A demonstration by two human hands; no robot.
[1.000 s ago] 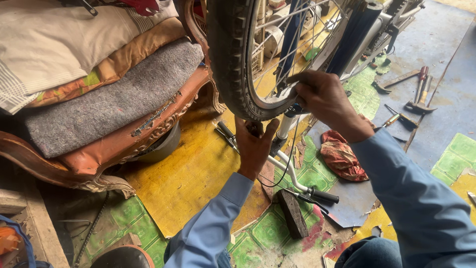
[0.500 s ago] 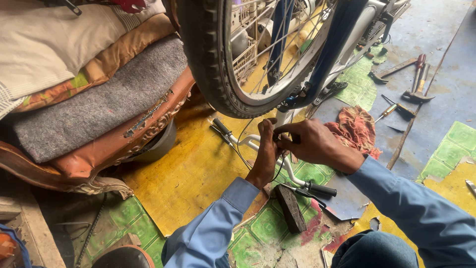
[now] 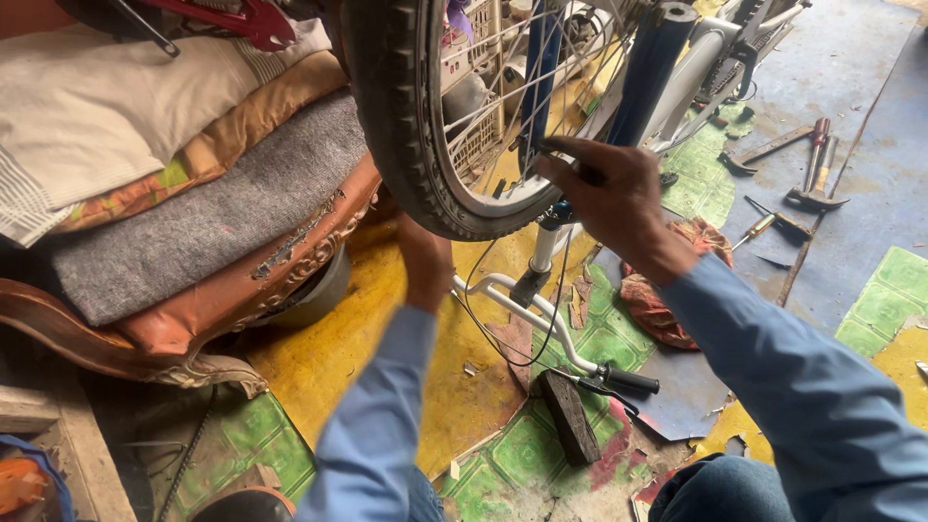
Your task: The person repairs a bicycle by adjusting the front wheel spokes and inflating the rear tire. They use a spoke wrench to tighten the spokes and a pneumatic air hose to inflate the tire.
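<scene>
My right hand (image 3: 619, 198) fingers pinch blue fork (image 3: 650, 68) by spoked wheel (image 3: 425, 116), knobby black rubber; left hand (image 3: 425, 261) behind tyre, finger state can't tell

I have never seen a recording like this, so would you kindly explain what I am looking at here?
The camera sits on a person's head and looks down at their own two bare hands in blue sleeves. A bicycle stands upside down, its white handlebar on the floor. The left hand reaches behind the front tyre. The right hand grips something dark at the wheel's hub; what exactly, I cannot tell. Cushions are piled on the left. A red rag, a wooden block and hand tools lie on the floor.
</scene>
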